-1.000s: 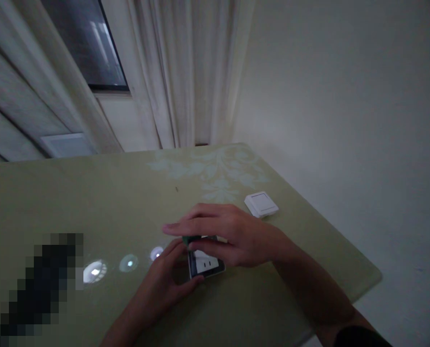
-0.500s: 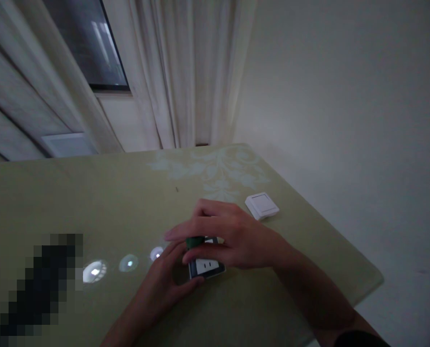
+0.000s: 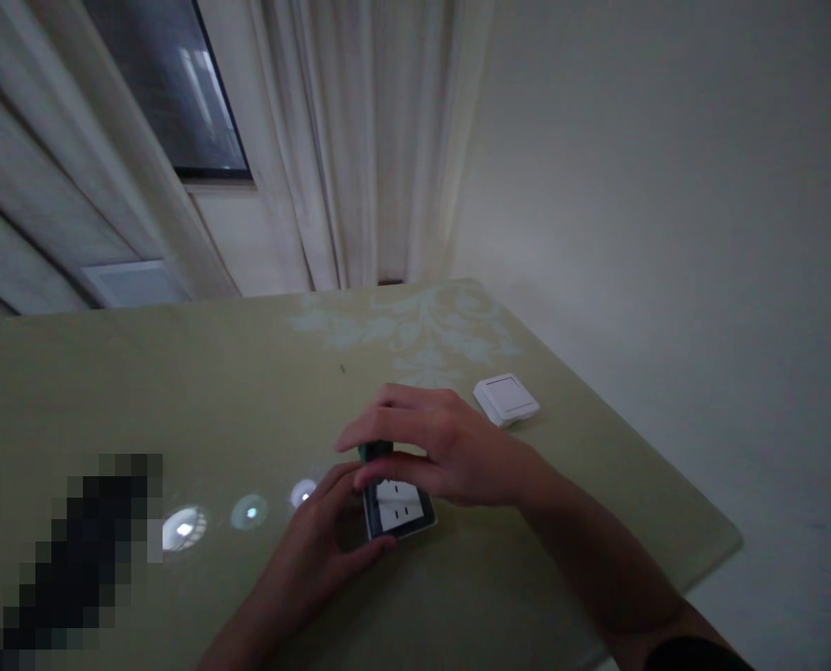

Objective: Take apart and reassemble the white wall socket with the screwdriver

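A wall socket with a dark border and a white slotted face lies on the table in front of me. My left hand steadies it, thumb along the near edge and fingers at its left and far side. Above the socket's far left part, my right hand is closed around the green handle of what looks like a screwdriver. Its shaft and tip are hidden by my fingers. Beyond my right hand, a white wall switch rests on the table.
The pale green table has a white floral pattern near its far right corner. A tiny dark sliver, perhaps a screw, lies farther back. At the left is a dark pixelated shape. Curtains and a wall stand behind.
My right hand's fingers have shifted slightly, the fingertips drawing to the right around the green handle. More of the socket's white face shows. My left hand stays in place.
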The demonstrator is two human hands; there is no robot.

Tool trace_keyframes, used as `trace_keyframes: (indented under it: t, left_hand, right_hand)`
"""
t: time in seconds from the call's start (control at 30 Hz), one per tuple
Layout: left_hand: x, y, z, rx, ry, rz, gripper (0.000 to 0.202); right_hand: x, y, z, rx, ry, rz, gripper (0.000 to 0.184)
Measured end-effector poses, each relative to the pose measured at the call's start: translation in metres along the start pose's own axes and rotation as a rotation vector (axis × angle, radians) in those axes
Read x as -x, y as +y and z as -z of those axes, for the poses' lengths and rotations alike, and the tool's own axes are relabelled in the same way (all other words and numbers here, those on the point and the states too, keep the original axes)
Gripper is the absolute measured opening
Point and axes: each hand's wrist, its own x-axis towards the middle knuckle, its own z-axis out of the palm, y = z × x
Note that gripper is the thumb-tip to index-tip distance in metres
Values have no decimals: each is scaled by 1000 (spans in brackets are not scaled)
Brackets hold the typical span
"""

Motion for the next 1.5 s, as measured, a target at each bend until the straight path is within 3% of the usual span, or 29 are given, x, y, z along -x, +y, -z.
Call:
trace_keyframes:
  t: [0.13,0.23,0.33,0.47,0.6,0.67,0.77,0.83,0.9,0.97,1.1,1.2,1.37,1.43,1.5]
  left_hand:
    - [2,-3,0,30,-32,6,59]
    - [2,-5,-1,54,-34,21,58]
    - [1,-7,-2,88,-39,19,55]
    - [-2,-7,-3,92,-39,21,57]
    - [-4,-8,-3,31,17,-23,56]
    - [-5,-9,-3,16,31,-31,53]
    - [-6,-12,-4,63,3,-11,52]
    - [-7,-16,-5,95,-17,-1,51]
    - [-8,-20,-6,103,-5,-5,50]
    - [-9,-24,-7,115,9,-11,51]
    - [-11,-24,-7,139,0,-16,51]
    - [-12,-15,-4,90,-3,-11,50]
    - [-11,1,13,-62,-68,-5,49]
    - [-19,0,23,-130,-62,-6,48]
    - [-38,-6,33,-226,13,3,47]
  right_hand:
    - [2,-6,-4,108,36,-71,36]
    - [3,-6,7,-20,-80,-58,51]
    - [1,-1,14,-129,-119,-14,47]
    - [-1,3,-2,-3,51,-58,20]
    - [2,-2,-22,165,257,-139,29]
    - [4,-7,-22,117,190,-142,37]
    - [6,-12,-14,-103,-19,-99,58]
    - [6,-12,-12,-211,-56,-79,62]
    - [5,-8,-18,-200,38,-90,48]
    - [3,-3,-32,-70,214,-104,29]
    - [3,5,-54,154,391,-99,14]
    - [7,10,-50,-76,585,-127,15]
    - [33,38,-27,-410,1163,-392,31]
    - [47,56,-25,-515,1236,-488,40]
    - [59,73,-30,-642,1254,-605,46]
